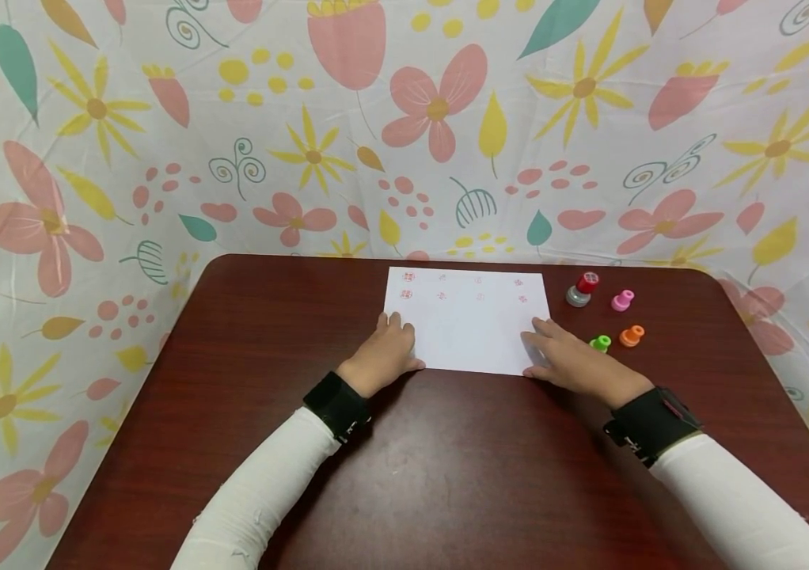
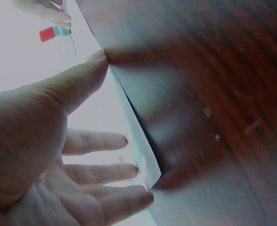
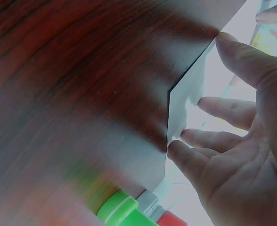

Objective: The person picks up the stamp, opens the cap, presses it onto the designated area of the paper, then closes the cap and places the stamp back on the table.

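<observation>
A white sheet of paper (image 1: 472, 336) lies on the dark table, with small red and pink stamp prints in two rows along its far part. My left hand (image 1: 385, 352) touches the paper's left side, thumb at the near edge. In the left wrist view its fingers (image 2: 101, 141) are spread and fairly straight, tips on the sheet. At the right side, my right hand (image 1: 564, 356) rests its fingertips on the paper, thumb by the near corner. The right wrist view shows those fingers (image 3: 218, 139) extended against the sheet, gripping nothing.
Right of the paper stand a red and grey stamp (image 1: 583, 290), a pink stamp (image 1: 622, 300), an orange stamp (image 1: 632, 336) and a green stamp (image 1: 600, 343). The green one is close beside my right hand. A flower-patterned cloth (image 1: 376, 198) hangs behind the wooden table (image 1: 269, 317).
</observation>
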`<state>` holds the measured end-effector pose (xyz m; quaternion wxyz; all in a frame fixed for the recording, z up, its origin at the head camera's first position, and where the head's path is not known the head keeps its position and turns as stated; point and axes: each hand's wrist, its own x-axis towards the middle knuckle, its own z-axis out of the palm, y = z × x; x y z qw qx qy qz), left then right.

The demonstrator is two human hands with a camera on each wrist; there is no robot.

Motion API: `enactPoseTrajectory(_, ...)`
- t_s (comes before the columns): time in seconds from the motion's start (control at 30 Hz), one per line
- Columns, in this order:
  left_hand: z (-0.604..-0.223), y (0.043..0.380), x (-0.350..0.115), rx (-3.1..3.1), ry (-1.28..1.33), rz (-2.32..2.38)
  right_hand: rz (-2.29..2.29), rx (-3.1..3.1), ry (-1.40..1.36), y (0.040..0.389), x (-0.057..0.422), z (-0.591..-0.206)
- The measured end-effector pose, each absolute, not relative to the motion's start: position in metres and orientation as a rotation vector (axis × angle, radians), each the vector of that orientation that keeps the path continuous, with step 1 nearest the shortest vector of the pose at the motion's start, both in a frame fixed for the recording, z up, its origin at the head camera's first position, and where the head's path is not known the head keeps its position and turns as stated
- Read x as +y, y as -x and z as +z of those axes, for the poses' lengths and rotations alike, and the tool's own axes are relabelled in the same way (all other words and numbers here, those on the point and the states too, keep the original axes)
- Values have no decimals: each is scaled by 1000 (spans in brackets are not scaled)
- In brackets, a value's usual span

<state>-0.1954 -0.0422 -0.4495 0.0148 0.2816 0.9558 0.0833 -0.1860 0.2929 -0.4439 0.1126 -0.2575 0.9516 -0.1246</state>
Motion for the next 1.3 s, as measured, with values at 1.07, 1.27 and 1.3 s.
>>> enactPoseTrajectory(1.07,-442,168,-89,2977,-1115,185,-211,3162,644,234,340,-388)
enactPoseTrajectory(1.27,-445,163,-99,3002,-1151,120,-132,3015,501,255,354,-384)
enactPoseTrajectory(1.3,-446,162,-100,3004,-1148,112,-127,2999,492,257,355,-385)
